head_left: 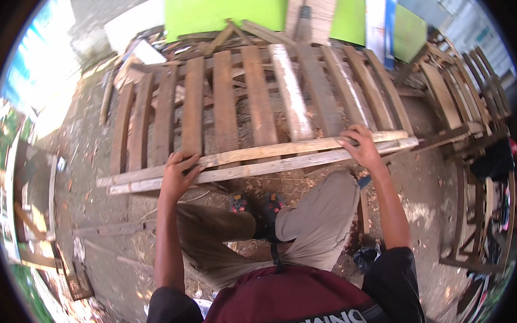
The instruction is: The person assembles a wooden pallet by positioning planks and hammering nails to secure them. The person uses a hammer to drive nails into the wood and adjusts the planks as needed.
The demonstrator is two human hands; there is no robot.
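Two long pale wooden planks [270, 159] lie side by side across the near edge of a weathered wooden pallet [255, 103]. My left hand [179, 172] grips the planks at their left part, fingers curled over the upper edge. My right hand [360, 144] holds them near the right end, fingers wrapped over the top plank. My knees in grey-brown trousers are bent just below the planks, and my sandalled feet [256, 206] stand on the dirt between them.
Green boards [225, 10] lean behind the pallet with scrap wood in front. Stacked wooden frames [469, 90] stand at the right. A wooden bench or frame [35, 198] sits at the left. Loose sticks [114, 229] lie on the dirt ground.
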